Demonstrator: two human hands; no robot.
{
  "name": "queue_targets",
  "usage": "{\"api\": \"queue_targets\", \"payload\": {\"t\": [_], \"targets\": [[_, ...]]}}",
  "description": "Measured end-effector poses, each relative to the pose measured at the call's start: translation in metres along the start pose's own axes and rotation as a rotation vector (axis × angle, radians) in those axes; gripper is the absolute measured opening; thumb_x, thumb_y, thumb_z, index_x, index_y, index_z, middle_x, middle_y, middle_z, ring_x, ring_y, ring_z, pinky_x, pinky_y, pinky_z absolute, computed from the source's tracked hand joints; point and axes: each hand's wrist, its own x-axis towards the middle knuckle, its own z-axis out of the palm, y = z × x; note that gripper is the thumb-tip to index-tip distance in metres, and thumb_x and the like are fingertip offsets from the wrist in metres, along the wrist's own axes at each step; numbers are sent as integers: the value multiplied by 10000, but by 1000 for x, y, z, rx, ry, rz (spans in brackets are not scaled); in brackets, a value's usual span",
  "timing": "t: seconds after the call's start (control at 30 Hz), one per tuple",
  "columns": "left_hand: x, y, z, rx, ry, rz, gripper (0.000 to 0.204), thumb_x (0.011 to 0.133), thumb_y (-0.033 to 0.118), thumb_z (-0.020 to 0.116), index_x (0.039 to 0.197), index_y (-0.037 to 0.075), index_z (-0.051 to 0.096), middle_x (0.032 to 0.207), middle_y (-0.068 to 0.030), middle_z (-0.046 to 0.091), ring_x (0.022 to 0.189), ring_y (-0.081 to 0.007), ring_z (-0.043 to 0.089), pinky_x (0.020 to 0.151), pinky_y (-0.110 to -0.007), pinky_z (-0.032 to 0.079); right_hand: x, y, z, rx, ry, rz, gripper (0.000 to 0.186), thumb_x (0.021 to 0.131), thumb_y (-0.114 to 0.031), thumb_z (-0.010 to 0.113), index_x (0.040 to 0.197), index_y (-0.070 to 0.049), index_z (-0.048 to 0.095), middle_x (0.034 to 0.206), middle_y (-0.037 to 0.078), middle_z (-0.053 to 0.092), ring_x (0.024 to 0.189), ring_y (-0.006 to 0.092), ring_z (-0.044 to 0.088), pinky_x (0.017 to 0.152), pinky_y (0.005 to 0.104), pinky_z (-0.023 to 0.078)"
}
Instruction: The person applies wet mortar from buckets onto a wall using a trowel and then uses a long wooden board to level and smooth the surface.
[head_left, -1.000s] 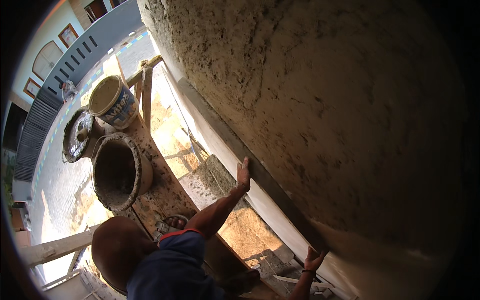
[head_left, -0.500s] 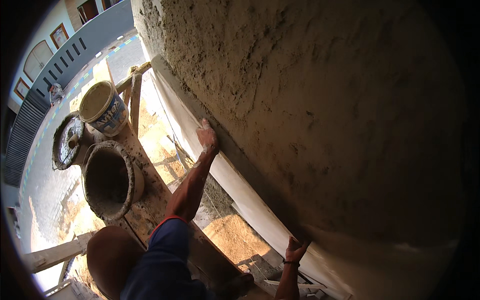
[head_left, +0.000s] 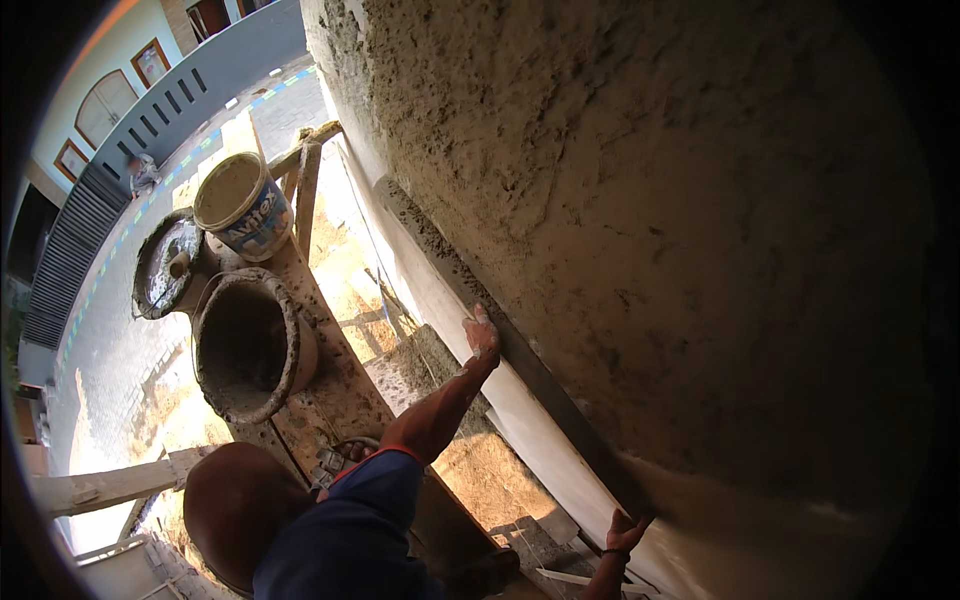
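A long, dark straightedge (head_left: 560,408) lies slantwise along the plastered wall (head_left: 680,250). Wet grey mortar (head_left: 432,238) clings to its upper stretch. My left hand (head_left: 483,337) is closed round the straightedge's lower edge near its middle, with mortar smears on the skin. Toward the lower end, my right hand (head_left: 624,532), a dark band at its wrist, grips the same tool; its fingers are partly in shadow. Rough, pitted plaster shows on the upper wall, and a smoother patch lies near the right hand.
On the mortar-spattered plank (head_left: 330,400) at left stand a mortar-crusted bucket (head_left: 300,350), a white-and-blue bucket (head_left: 262,222) and another dirty bucket (head_left: 150,285). Timber scaffold poles (head_left: 110,487) cross nearby. Sandy ground (head_left: 480,470) shows below; a person (head_left: 143,175) crouches by the far fence.
The straightedge and both my hands have moved down along the wall, the left hand farther than the right. More mortar shows on its upper stretch. The whole view has shifted slightly.
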Motion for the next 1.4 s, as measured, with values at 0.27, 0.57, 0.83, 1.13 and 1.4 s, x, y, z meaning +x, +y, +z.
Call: {"api": "queue_targets", "payload": {"t": [0.27,0.57,0.83,1.13,1.4], "targets": [[9,67,-11,-130,60,148,693,889,538,388,992,-143,451,952,-331,545,907,-430,535,790,-455,410,-10,8,44,42,-74,-54,363,860,-382,551,1150,-164,535,1093,30,599,900,206,599,665,366,537],[8,144,-33,-166,76,240,685,890,535,398,932,-145,472,903,-326,555,868,-429,547,775,-449,417,-48,-16,103,25,-56,-75,344,867,-348,555,1111,-106,557,1017,57,631,827,229,633,689,372,556],[-39,94,-26,-32,108,171,659,889,534,403,975,-118,451,909,-324,561,875,-443,553,768,-463,420,-33,-25,55,41,72,-79,385,857,-369,556,1163,-136,533,1083,42,608,876,191,616,598,351,562],[-30,71,-13,-85,99,187,697,881,549,412,967,-141,450,897,-340,548,867,-450,540,774,-465,408,-24,-28,31,9,-9,-112,354,862,-358,534,1153,-156,535,1067,37,618,864,195,620,613,343,557],[40,193,-55,-160,57,301,691,892,531,407,789,-144,511,693,-294,554,674,-401,552,621,-468,414,-69,3,159,44,-113,-85,336,858,-336,548,1138,-151,542,1060,46,613,889,221,609,687,381,550]]}}
